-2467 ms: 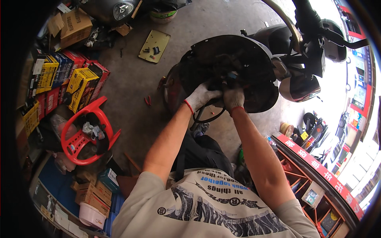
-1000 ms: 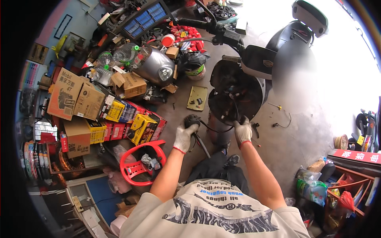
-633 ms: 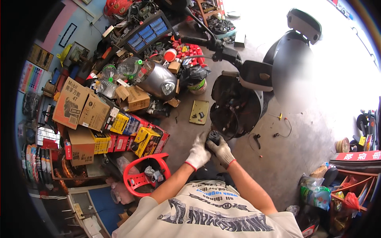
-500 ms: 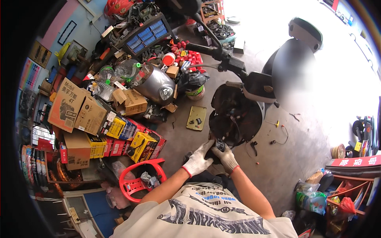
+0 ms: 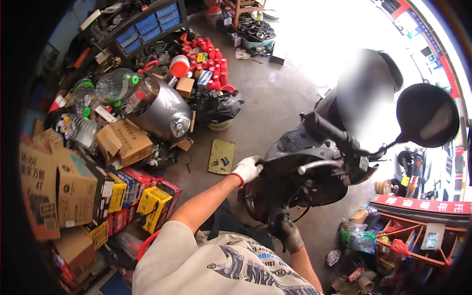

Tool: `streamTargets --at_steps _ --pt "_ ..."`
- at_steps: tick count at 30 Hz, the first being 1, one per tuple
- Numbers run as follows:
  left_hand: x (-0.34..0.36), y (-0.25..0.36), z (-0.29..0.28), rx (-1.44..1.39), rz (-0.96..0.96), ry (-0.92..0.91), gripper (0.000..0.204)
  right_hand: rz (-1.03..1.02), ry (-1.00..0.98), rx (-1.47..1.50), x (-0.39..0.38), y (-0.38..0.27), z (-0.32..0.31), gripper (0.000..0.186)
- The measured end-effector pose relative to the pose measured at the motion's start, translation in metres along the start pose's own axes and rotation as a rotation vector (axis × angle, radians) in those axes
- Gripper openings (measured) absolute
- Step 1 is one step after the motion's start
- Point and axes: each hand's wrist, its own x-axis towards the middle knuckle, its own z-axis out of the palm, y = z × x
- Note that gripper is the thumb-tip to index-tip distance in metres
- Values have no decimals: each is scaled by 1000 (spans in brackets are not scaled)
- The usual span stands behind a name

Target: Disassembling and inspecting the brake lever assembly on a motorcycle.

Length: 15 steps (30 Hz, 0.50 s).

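Scooter point(image 5: 314, 172) handlebar runs left-right; left hand point(image 5: 247, 169) grips it.

Left hand point(image 5: 248, 169): white knit glove with red cuff, on the dark grey scooter front panel point(image 5: 295, 147). Right hand point(image 5: 290, 235): dark, grimy glove. Left of the left hand: olive-green flat tray point(image 5: 222, 156), silver-grey headlight cowl point(image 5: 164, 110), yellow and red cartons point(image 5: 147, 201).
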Motion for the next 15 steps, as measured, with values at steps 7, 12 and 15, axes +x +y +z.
streamTargets --at_steps 7,12,15 --pt "120 24 19 -80 79 -44 31 -23 262 -46 -28 -12 63 58" --pt "171 43 59 -79 20 -270 37 -1 382 21 -40 7 63 58" --pt "193 63 85 -29 107 -360 49 -50 436 99 -48 20 78 58"
